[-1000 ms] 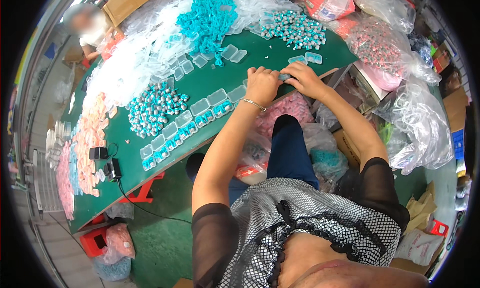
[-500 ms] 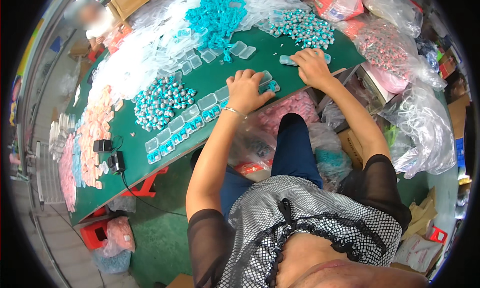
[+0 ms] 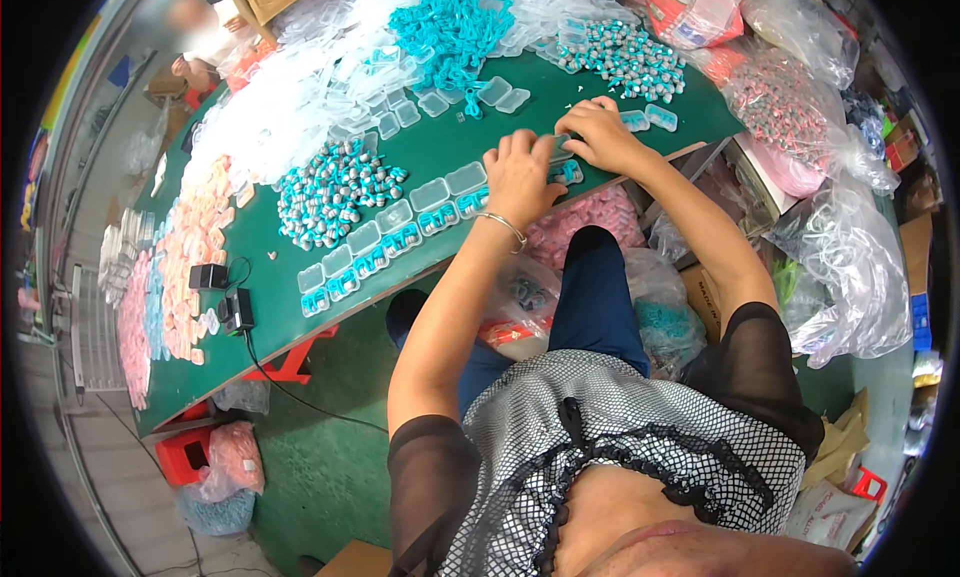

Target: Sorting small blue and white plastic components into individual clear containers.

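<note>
A row of small clear plastic cases [image 3: 394, 216] with lids folded back runs along the table's near edge, each holding teal-and-grey pieces [image 3: 401, 240]. At the row's right end, my left hand [image 3: 522, 180] has its fingers bent over a case [image 3: 566, 173]. Beside it my right hand [image 3: 603, 139] reaches in from the right, its fingertips closed at the lid of that same case. The fingertips of both hands partly hide the lid. Just right of my right hand lie closed cases [image 3: 660, 118] with teal contents.
Loose teal-and-grey pieces are heaped left [image 3: 338, 192] and right [image 3: 625, 59] on the green table [image 3: 262, 307]. Behind are teal cords [image 3: 450, 27] and a pile of clear plastic cases [image 3: 290, 97]. Filled bags [image 3: 770, 92] crowd the right side. Another person [image 3: 205, 42] sits far left.
My right hand has moved left from the closed cases to the end of the open row. My left hand has shifted slightly right. The whole view has shifted a little.
</note>
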A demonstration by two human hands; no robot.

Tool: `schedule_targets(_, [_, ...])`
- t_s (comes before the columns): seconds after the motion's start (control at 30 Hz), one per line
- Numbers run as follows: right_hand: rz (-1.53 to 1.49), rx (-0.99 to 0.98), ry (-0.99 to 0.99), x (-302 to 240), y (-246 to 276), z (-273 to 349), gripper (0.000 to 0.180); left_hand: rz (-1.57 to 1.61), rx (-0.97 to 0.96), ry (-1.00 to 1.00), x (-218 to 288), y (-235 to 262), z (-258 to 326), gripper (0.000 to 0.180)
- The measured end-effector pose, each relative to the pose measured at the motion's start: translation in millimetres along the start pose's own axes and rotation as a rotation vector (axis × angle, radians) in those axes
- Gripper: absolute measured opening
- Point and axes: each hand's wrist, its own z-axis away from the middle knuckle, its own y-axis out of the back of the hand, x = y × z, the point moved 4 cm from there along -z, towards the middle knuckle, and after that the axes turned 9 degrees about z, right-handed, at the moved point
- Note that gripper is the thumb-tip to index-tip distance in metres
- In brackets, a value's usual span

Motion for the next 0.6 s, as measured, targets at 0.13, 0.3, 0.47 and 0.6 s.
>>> schedule_targets(0.13, [-0.128, 0.063, 0.061, 0.5, 8.2, 9.3, 0.018, 0.046, 0.252, 0.044, -5.3, 7.1, -2.2, 0.07])
schedule_targets(0.3, [-0.241, 0.084, 0.107, -14.0, 16.1, 29.7, 0.023, 0.054, 0.088, -0.09, -7.0, -0.2, -1.4, 0.049])
schedule_targets(0.47, [-0.185, 0.23, 0.11, -24.4, 10.7, 43.3, 0.027, 0.035, 0.166, -0.159, -3.6, -6.3, -5.8, 0.023])
schedule_targets(0.6, [-0.271, 0.21, 0.033, -20.4, 5.8, 44.8, 0.026, 0.012, 0.162, -0.228, -4.2, -6.1, -8.5, 0.016])
